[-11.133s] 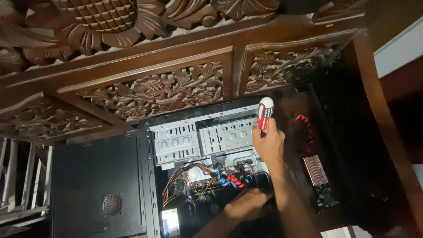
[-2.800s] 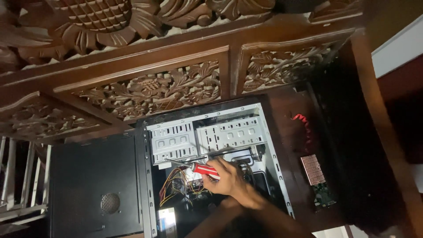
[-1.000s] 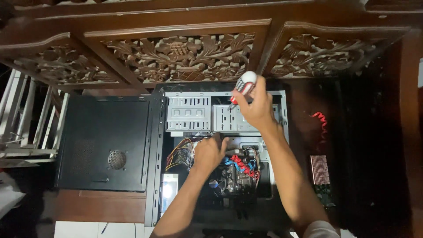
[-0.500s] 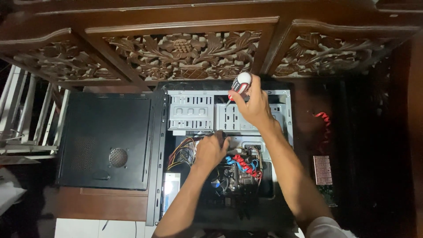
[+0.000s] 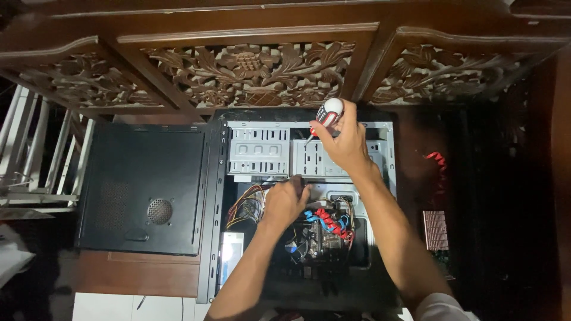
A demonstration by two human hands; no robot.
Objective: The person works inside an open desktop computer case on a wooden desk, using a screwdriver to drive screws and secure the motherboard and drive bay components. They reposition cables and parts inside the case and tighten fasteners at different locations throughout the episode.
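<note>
Since half a second ago little has shifted: my right hand [image 5: 348, 142] has eased slightly left along the top of the drive cage [image 5: 285, 151], and my left hand [image 5: 285, 202] has stayed put below it.

My right hand is closed around the screwdriver [image 5: 326, 116], whose red and white handle sticks up past my knuckles toward the carved wood [image 5: 250, 74]. Its shaft slants down and left onto the cage's upper face, close to the top edge of the case [image 5: 389, 172]. I cannot see the tip clearly.

My left hand is curled with the fingers tucked against the lower edge of the cage, just above the bundle of coloured wires [image 5: 247, 208]. Whether it pinches anything there I cannot tell. Red and blue cables [image 5: 324, 220] lie just beside it over the board [image 5: 318, 241].

Room is tight at the top: the case's rim sits right under the carved panel, so the handle has little space above it. Between my forearms the case interior is open. To the left, the black side panel [image 5: 143, 187] lies flat on the bench [image 5: 137, 273], its edge touching the case frame. To the right, a red cable [image 5: 439, 166] and a small circuit card [image 5: 436, 232] lie well apart from my right arm.
</note>
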